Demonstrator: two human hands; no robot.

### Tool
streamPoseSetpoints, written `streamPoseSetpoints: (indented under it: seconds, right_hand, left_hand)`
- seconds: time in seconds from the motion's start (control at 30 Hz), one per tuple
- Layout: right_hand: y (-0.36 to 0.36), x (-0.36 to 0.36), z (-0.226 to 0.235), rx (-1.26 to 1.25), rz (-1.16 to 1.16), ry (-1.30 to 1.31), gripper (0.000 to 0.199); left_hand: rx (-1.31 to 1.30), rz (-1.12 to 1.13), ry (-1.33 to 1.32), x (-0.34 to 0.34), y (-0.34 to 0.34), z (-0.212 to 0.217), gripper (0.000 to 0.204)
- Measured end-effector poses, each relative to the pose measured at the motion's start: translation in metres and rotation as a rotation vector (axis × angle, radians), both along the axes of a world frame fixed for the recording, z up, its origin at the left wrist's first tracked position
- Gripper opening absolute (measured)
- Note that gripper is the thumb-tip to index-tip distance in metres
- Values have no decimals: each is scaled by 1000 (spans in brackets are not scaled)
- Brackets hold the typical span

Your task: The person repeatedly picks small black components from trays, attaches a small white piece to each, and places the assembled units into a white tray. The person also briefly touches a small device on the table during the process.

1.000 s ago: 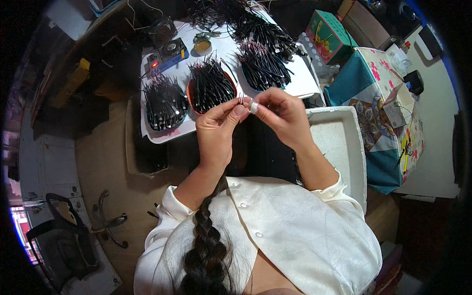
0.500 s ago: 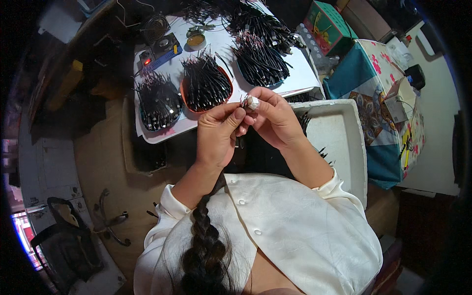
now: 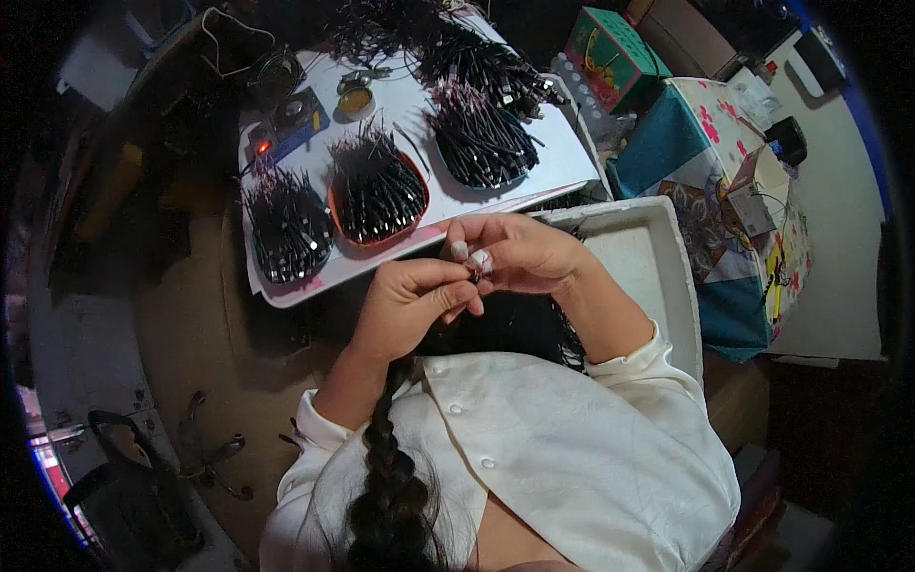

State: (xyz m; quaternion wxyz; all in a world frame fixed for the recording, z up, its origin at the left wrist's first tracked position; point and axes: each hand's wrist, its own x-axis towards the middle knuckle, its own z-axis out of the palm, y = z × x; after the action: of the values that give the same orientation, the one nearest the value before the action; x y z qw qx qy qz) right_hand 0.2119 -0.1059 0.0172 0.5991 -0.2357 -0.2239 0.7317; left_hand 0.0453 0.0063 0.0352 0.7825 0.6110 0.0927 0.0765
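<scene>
Close together in front of my chest, my left hand [image 3: 412, 297] and my right hand [image 3: 519, 255] meet at the fingertips. My left thumb and forefinger pinch the thin wire end of a black cable [image 3: 474, 275], most of which my fingers hide. White wrapping covers tips of my right thumb and forefinger, which are closed at the same wire end. Beyond my hands, an orange-rimmed bowl [image 3: 425, 205] is packed with short black cables [image 3: 379, 191], their bare wire ends pointing up and metal plugs toward me. More bundles of cables stand to its left [image 3: 289, 227] and right [image 3: 484, 138].
The bowls stand on a white table [image 3: 400, 105] with a blue soldering station [image 3: 297, 129] showing a red light, and a small round tin [image 3: 356, 102]. A loose heap of cables [image 3: 486, 67] lies at the back. By my right arm is a white foam box [image 3: 658, 248].
Both hands have come down nearer my chest, still joined at the cable. The view has shifted slightly, so the table sits a little farther left.
</scene>
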Motion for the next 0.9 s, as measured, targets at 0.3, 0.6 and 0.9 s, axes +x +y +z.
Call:
streamPoseSetpoints:
  seconds: [0.3, 0.6, 0.9]
  right_hand:
    - [58, 113, -10, 14, -443, -905, 24]
    - [191, 274, -33, -735, -551, -2109, 37]
    - [108, 232, 54, -353, -531, -1300, 28]
  left_hand:
    - [-154, 110, 13, 20, 13, -16, 15]
    - [-185, 255, 35, 19, 21, -25, 15]
    - [-388, 367, -68, 11, 20, -19, 18]
